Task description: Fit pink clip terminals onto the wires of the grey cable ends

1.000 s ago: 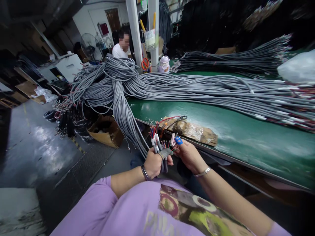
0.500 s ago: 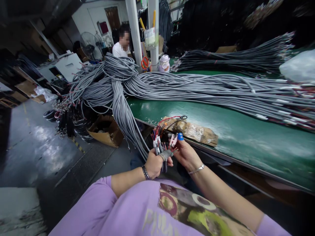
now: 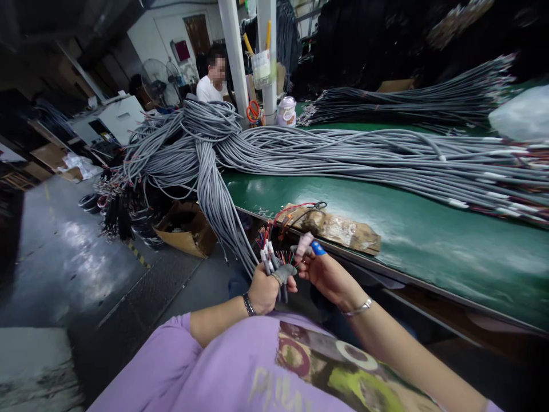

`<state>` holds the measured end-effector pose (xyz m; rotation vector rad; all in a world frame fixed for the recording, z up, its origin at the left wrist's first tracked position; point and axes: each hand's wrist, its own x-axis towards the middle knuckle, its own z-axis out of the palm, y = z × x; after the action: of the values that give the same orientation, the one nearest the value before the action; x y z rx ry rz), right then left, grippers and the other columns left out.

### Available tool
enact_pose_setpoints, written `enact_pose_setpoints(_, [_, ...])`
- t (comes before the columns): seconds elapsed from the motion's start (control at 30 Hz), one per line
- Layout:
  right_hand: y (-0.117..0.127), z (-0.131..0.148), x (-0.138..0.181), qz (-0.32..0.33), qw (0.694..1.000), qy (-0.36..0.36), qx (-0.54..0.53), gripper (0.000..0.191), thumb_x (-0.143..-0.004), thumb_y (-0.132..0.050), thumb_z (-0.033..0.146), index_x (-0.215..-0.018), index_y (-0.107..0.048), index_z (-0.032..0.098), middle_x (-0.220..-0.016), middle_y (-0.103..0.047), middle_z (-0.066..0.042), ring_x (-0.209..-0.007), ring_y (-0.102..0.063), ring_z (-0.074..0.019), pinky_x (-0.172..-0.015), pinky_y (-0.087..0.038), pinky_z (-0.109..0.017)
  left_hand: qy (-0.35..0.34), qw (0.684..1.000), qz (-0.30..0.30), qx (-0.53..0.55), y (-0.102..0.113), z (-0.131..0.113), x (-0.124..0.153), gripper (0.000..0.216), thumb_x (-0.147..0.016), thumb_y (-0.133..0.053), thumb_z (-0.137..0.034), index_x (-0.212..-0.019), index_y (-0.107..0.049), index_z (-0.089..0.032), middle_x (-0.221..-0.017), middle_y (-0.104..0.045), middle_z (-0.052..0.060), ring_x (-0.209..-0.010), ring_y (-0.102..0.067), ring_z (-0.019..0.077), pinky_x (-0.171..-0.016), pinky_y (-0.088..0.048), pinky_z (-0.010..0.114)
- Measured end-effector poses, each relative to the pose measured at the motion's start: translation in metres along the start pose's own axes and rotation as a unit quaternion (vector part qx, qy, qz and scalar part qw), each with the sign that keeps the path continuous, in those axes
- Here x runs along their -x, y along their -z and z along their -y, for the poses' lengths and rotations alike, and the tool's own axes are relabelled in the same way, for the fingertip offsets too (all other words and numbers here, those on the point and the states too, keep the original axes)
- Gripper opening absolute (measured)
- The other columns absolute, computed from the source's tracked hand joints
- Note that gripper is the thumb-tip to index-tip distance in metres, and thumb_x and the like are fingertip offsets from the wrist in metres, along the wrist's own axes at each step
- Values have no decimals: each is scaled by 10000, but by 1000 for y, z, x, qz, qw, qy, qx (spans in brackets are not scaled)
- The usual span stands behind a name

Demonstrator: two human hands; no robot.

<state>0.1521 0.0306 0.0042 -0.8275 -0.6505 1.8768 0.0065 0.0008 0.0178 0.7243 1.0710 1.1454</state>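
Note:
My left hand (image 3: 263, 290) is closed around several grey cables (image 3: 266, 264) in front of my body. A grey cover wraps its thumb. White bands circle the cables near their ends, where thin coloured wires (image 3: 283, 257) fan out. Just to the right is my right hand (image 3: 328, 277), with a blue cover on the thumb and pale wrapping on a finger. Its fingertips are drawn together beside the wire ends and smeared by motion. What they pinch, if anything, I cannot make out.
A long bundle of grey cables (image 3: 343, 151) lies across the green table (image 3: 429, 240), hanging over its left end. A taped board (image 3: 343, 232) sits at the near edge. Darker cables (image 3: 398, 106) lie behind. A cardboard box (image 3: 184, 232) stands below; a person (image 3: 209, 86) is farther back.
My right hand has shifted slightly right and down, its fingertips now blurred. My left hand has moved a little left with the cables, and the wires in it have spread into a fan.

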Motion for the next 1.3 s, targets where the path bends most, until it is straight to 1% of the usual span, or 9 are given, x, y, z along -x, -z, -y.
enact_pose_setpoints(0.07, [2, 0, 0, 5, 1000, -4, 9, 403, -679, -712, 592, -819, -681, 215, -742, -639, -13, -585, -529, -120, -557, -465, -239, -3, 1000, -11, 3, -1, -1, -1, 458, -533, -813, -509, -656, -602, -121, -486, -581, -2, -410, -528, 105, -447, -478, 249])
enact_pose_setpoints(0.23, [3, 5, -10, -28, 999, 15, 12, 445, -752, -576, 670, -801, -664, 237, -692, -627, -10, -565, -532, -133, -549, -468, -261, 2, 1000, -15, 9, -5, -6, -2, 458, -544, -802, -512, -668, -619, -111, -501, -577, 4, -432, -530, 104, -475, -497, 263])
enact_pose_setpoints(0.4, [-2, 8, -21, -48, 998, 32, 1, 375, -712, -686, 590, -755, -656, 218, -675, -625, 5, -577, -533, -127, -587, -474, -270, 18, 999, -14, 22, -11, -12, -4, 452, -524, -814, -493, -660, -603, -119, -500, -579, -2, -428, -533, 101, -471, -490, 251])
enact_pose_setpoints(0.6, [-3, 2, -25, -61, 997, 44, -32, 362, -697, -708, 582, -774, -662, 232, -737, -664, -13, -639, -570, -161, -623, -479, -306, 23, 999, -22, 15, -13, -8, -7, 472, -523, -808, -512, -671, -603, -114, -504, -576, 1, -428, -529, 99, -473, -480, 249])
enact_pose_setpoints(0.73, [-1, -2, -31, -80, 994, 72, -15, 376, -681, -707, 604, -751, -646, 239, -710, -658, -14, -593, -548, -170, -596, -470, -329, 29, 999, -21, -3, -13, -3, -7, 483, -522, -801, -528, -677, -611, -111, -497, -572, 0, -419, -520, 98, -464, -475, 250])
enact_pose_setpoints(0.9, [-4, -4, -27, -74, 994, 77, -15, 430, -679, -662, 670, -729, -635, 243, -733, -659, -20, -587, -545, -166, -592, -476, -328, 18, 1000, -17, -11, -11, -2, -6, 460, -531, -802, -511, -669, -607, -118, -494, -569, -3, -419, -516, 95, -459, -474, 243])
enact_pose_setpoints(1.07, [-2, -3, -8, -16, 999, 11, -27, 523, -614, -670, 723, -749, -655, 218, -768, -656, -35, -613, -554, -148, -579, -472, -288, 12, 1000, -15, -3, -6, -1, -3, 461, -537, -800, -514, -662, -606, -115, -496, -583, 5, -412, -525, 102, -440, -471, 240])
enact_pose_setpoints(1.17, [4, -5, 3, 19, 999, 4, 40, 449, -582, -784, 591, -764, -660, 200, -709, -629, -12, -593, -529, -131, -581, -458, -276, 8, 1000, -18, -4, -3, 1, -1, 466, -529, -809, -514, -664, -604, -118, -495, -584, 3, -412, -528, 103, -435, -464, 234])
enact_pose_setpoints(1.3, [3, -8, 11, 19, 988, 68, 135, 280, -671, -797, 396, -718, -622, 183, -606, -594, 19, -539, -496, -108, -563, -400, -260, -2, 1000, 2, -13, 0, 5, 0, 475, -549, -796, -541, -651, -593, -124, -491, -580, 0, -407, -524, 103, -444, -467, 242])
